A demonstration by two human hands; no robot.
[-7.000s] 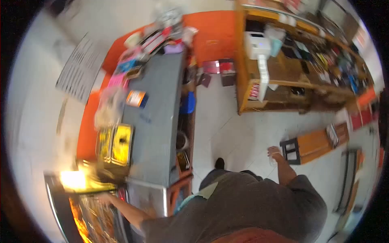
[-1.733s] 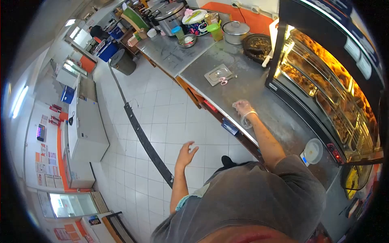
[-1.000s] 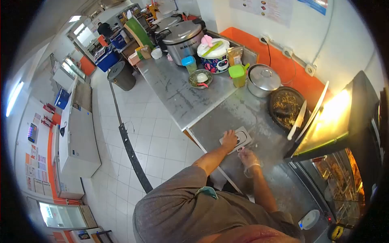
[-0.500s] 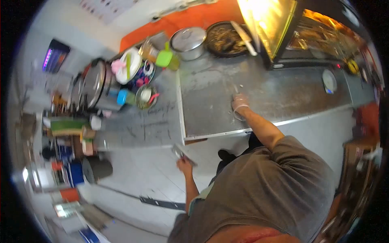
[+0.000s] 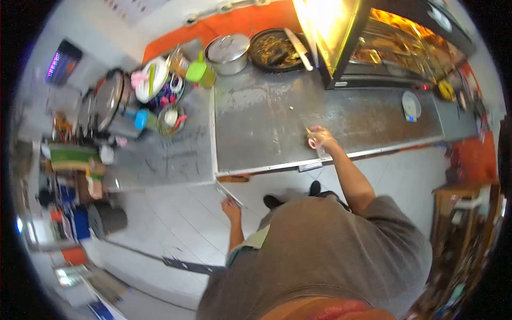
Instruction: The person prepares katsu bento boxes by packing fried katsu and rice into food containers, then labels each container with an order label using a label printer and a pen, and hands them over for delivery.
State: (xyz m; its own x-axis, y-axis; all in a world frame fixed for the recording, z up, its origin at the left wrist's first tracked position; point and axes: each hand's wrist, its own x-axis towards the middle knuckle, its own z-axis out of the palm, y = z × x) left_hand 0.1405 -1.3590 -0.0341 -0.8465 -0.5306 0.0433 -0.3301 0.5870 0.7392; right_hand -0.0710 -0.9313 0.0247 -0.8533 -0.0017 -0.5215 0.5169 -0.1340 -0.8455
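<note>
My left hand (image 5: 232, 208) is closed on a thin, flat metal piece (image 5: 229, 193), seen nearly edge-on just past the front edge of the counter. Over the front part of the metal counter (image 5: 256, 130), my right hand (image 5: 323, 137) has its fingers curled together. A small, narrow tip pokes out ahead of these fingers, and something clear like plastic shows at the wrist. I cannot tell what the right hand holds. A small white scrap (image 5: 291, 108) lies on the counter, ahead and to the left of that hand.
A lidded metal pot (image 5: 228, 53), a dark pan (image 5: 272, 50) with a knife (image 5: 298, 49) across it, and a lit glass display case (image 5: 394, 48) line the back. Containers, including a green-lidded one (image 5: 200, 73), stand left. A small plate (image 5: 411, 104) lies right.
My view has shifted right, so the counter things sit further left. My right hand has turned and moved right along the counter; the metal piece in my left hand is now more edge-on.
</note>
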